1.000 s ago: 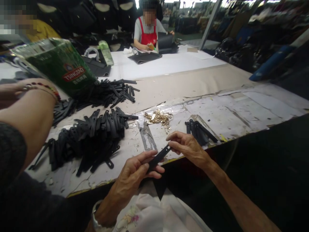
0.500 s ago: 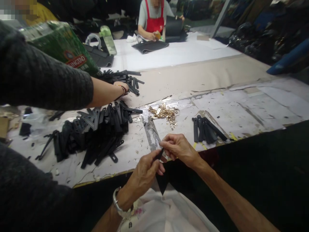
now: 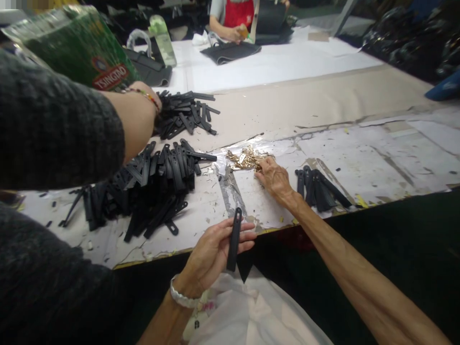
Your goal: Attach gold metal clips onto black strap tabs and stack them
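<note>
A black strap point(image 3: 234, 239) with a slot near its upper end lies across my left hand point(image 3: 215, 247), which is palm up with the fingers stretched under the strap. My right hand point(image 3: 276, 179) reaches to the right edge of a pile of small gold metal fittings point(image 3: 244, 158). Its fingers are bent together at the pile, and what is between the fingertips is hidden. Several black straps point(image 3: 316, 189) lie fanned out right of that hand. To the left is a large heap of similar black straps point(image 3: 158, 182).
A co-worker's arm in a dark grey sleeve point(image 3: 57, 124) crosses from the left toward a farther strap pile point(image 3: 187, 112). Behind it stands a green Tsingtao box point(image 3: 79, 52). Across the table point(image 3: 287, 96), a person in a red apron point(image 3: 239, 13) handles dark material point(image 3: 230, 51).
My right hand has left the strap and moved forward to the gold fittings. My left hand has turned palm up under the strap. The co-worker's hand has drawn back left, toward the box.
</note>
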{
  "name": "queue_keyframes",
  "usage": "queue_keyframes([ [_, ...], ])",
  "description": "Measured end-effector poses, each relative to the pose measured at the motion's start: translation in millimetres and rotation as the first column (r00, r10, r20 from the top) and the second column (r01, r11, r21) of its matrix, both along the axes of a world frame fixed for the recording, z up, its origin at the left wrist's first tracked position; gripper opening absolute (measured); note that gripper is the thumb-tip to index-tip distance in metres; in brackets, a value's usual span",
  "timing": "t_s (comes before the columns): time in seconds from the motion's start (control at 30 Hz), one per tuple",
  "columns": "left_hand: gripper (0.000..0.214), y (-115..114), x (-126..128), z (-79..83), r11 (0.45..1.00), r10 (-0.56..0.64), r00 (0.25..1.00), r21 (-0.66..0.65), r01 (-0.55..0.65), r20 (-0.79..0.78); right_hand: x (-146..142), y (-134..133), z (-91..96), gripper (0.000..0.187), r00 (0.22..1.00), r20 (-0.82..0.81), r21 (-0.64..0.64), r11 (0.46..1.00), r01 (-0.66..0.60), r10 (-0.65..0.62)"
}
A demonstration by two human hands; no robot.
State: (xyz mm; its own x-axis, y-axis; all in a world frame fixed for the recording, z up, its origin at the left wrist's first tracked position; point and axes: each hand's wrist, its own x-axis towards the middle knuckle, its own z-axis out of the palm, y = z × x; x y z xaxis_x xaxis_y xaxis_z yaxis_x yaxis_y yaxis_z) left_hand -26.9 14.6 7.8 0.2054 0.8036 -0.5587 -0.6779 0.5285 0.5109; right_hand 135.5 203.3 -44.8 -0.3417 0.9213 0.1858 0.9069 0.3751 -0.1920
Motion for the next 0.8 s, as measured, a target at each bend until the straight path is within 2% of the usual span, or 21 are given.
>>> queue_keyframes([
  [0.27,0.024,3,1,-3.5,0.995,0.082,0.995,-0.060,-0.079,0.049,14,22,-9.4,0.018,0.983,-0.102,0.024,0.988,-0.154,0.156],
  [0.47,0.024,4,1,-5.4,0.996,0.076,0.997,-0.038,-0.075,0.026,17,43,-5.4,0.012,0.976,-0.173,-0.052,0.988,-0.146,0.135],
  [0.53,0.023,4,0,-6.3,0.998,0.063,0.998,-0.010,-0.063,0.018,14,42,-0.7,0.010,0.982,-0.126,-0.047,0.988,-0.146,0.139],
  [0.67,0.020,3,-1,-9.8,0.998,0.056,0.998,0.031,-0.056,-0.002,9,32,8.4,0.011,0.988,0.077,-0.005,0.991,-0.135,0.135],
  [0.8,0.021,4,0,-12.1,0.998,0.066,0.998,0.023,-0.065,-0.020,3,23,13.8,0.018,0.973,0.158,-0.005,0.985,-0.171,0.169],
])
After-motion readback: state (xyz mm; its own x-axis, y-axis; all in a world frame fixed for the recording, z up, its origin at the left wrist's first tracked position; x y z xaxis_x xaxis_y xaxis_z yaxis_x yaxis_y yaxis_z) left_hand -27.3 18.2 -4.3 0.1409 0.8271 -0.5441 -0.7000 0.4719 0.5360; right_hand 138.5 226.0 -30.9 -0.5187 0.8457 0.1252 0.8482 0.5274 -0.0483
